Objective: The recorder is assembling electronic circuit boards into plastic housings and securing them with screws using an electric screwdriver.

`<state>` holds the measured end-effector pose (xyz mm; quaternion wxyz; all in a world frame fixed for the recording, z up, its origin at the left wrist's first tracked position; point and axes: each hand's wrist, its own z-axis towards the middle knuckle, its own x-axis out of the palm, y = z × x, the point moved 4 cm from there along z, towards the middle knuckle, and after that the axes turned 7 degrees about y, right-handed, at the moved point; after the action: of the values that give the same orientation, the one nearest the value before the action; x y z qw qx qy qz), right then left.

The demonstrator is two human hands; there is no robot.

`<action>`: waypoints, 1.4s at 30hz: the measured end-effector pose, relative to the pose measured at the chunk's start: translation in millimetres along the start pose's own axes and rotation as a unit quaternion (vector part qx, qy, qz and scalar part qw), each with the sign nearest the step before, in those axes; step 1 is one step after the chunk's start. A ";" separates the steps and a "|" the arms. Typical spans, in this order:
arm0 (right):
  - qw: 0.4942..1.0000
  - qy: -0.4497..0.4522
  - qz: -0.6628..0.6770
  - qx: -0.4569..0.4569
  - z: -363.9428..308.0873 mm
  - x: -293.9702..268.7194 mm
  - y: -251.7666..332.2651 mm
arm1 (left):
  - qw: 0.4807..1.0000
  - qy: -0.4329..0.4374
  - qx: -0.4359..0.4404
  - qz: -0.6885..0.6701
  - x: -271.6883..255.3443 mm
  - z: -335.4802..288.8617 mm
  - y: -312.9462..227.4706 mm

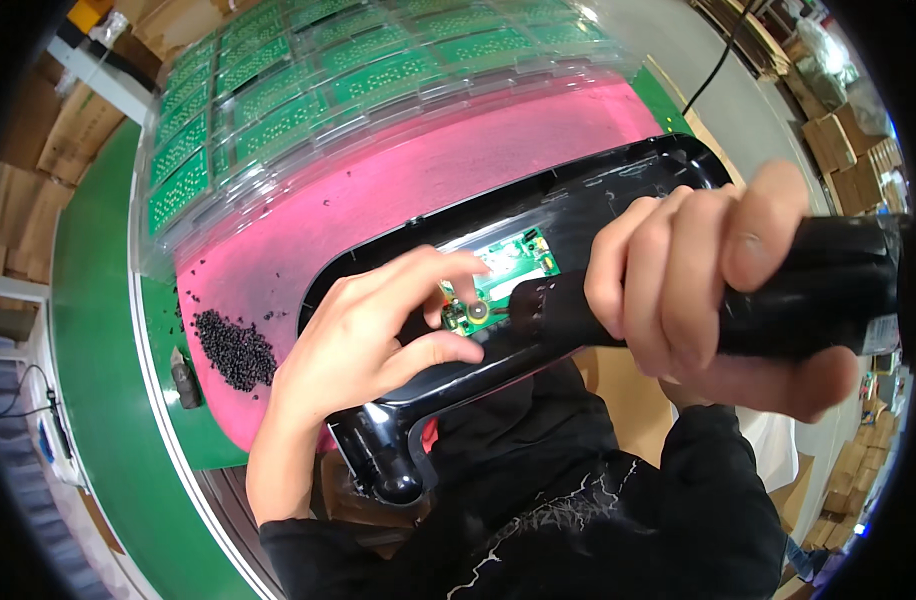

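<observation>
A black electric screwdriver (813,285) lies across my right hand (693,275), whose fingers wrap round its body. Its narrow end points left, and the thin bit reaches over a green circuit board (523,262) near a round yellowish part. The board lies inside a long black plastic housing (590,195). Over the board's left end arches my left hand (373,320), thumb and forefinger apart on either side of the bit's tip. Nothing shows in its grasp; whether the fingertips touch the board is hard to tell. The other left fingers are partly hidden.
A pile of small black screws (236,352) sits on the pink mat (408,165), left of the housing, with a few strays. Behind stand clear plastic trays (348,75) of green circuit boards. A small dark object (185,378) lies on the green surface. Cardboard boxes (840,150) flank the workplace.
</observation>
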<state>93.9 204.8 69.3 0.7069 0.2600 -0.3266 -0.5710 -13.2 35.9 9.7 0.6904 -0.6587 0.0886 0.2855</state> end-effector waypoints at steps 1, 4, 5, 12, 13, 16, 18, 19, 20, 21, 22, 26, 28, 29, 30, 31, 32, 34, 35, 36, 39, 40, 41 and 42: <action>1.000 -0.001 -0.002 0.005 -1.5 -1.5 -0.2 | 1.000 -0.004 -0.006 0.007 -0.2 -0.6 7.0; 0.992 -0.086 -0.073 0.058 -6.3 -8.8 1.1 | 0.998 -0.051 0.034 0.011 -4.8 -5.8 14.6; 0.992 -0.085 -0.071 0.059 -7.5 -12.0 0.1 | 0.998 -0.049 0.015 0.034 -6.2 -8.5 15.0; 0.994 -0.061 -0.068 0.067 -10.1 -27.6 -12.6 | 0.979 -0.176 0.085 -0.052 -10.9 -10.8 22.6; 0.992 -0.067 -0.075 0.081 -9.8 -28.1 -13.4 | 0.977 -0.179 0.096 -0.060 -12.1 -10.8 22.5; 0.985 -0.081 -0.103 0.111 -6.1 -27.9 -16.8 | 0.967 -0.216 0.116 -0.069 -15.1 -11.3 22.9; 0.989 -0.065 -0.088 0.102 -4.8 -30.1 -19.8 | 0.962 -0.236 0.112 -0.077 -13.3 -9.5 23.4; 0.989 -0.065 -0.088 0.103 -4.7 -29.2 -21.2 | 0.956 -0.257 0.109 -0.084 -14.0 -10.0 23.7; 0.989 -0.070 -0.080 0.105 -5.0 -27.9 -22.8 | 0.956 -0.258 0.108 -0.084 -14.9 -10.7 24.0; 0.989 -0.076 -0.072 0.106 -5.4 -26.8 -24.4 | 0.961 -0.259 0.092 -0.027 -16.1 -11.3 23.8; 0.989 -0.081 -0.064 0.107 -5.0 -26.3 -25.3 | 0.962 -0.260 0.075 0.030 -17.1 -11.6 23.0; 0.990 -0.079 -0.053 0.107 -4.0 -27.1 -28.9 | 0.954 -0.273 0.027 0.119 -21.6 -11.5 15.5; 0.989 -0.094 -0.058 0.096 -6.0 -30.1 -25.4 | 0.949 -0.280 -0.014 0.145 -22.5 -7.9 16.4; 0.989 -0.082 -0.051 0.108 -7.1 -31.4 -22.8 | 0.952 -0.268 -0.034 0.143 -21.9 -5.6 17.0; 0.989 -0.074 -0.044 0.116 -9.3 -34.5 -19.5 | 0.954 -0.261 -0.024 0.146 -21.2 -3.5 12.4; 0.989 -0.056 -0.019 0.132 -9.3 -37.5 -17.7 | 0.953 -0.238 -0.072 0.173 -19.3 -1.2 12.2; 0.989 -0.055 0.006 0.138 -8.8 -39.3 -19.9 | 0.949 -0.214 -0.117 0.200 -17.3 -0.1 11.8; 0.973 -0.161 0.028 0.163 -2.4 -45.2 -19.1 | 0.949 -0.142 -0.147 0.240 -13.7 -1.8 15.7; 0.946 -0.242 0.098 0.191 -1.3 -53.5 -23.8 | 0.944 -0.131 -0.127 0.275 -11.4 -0.7 13.5; 0.908 -0.320 0.172 0.208 -2.3 -63.2 -29.8 | 0.937 -0.142 -0.109 0.299 -9.4 -1.4 12.7; 0.881 -0.408 0.187 0.149 -9.1 -90.5 -38.2 | 0.950 -0.103 -0.111 0.274 -8.4 1.6 11.2; 0.890 -0.412 0.160 0.111 -11.0 -98.8 -35.5 | 0.942 -0.088 -0.113 0.302 -8.7 0.9 11.2; 0.889 -0.412 0.177 0.094 -10.9 -98.6 -28.5 | 0.939 -0.052 -0.142 0.310 -11.2 -1.8 13.0; 0.886 -0.415 0.191 0.076 -14.2 -98.0 -21.1 | 0.931 -0.016 -0.144 0.336 -10.0 -2.1 15.3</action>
<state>78.1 296.0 28.3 0.5803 -0.0151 -0.6759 -0.4541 -28.7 30.6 1.3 0.4531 -0.6780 0.2520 0.5210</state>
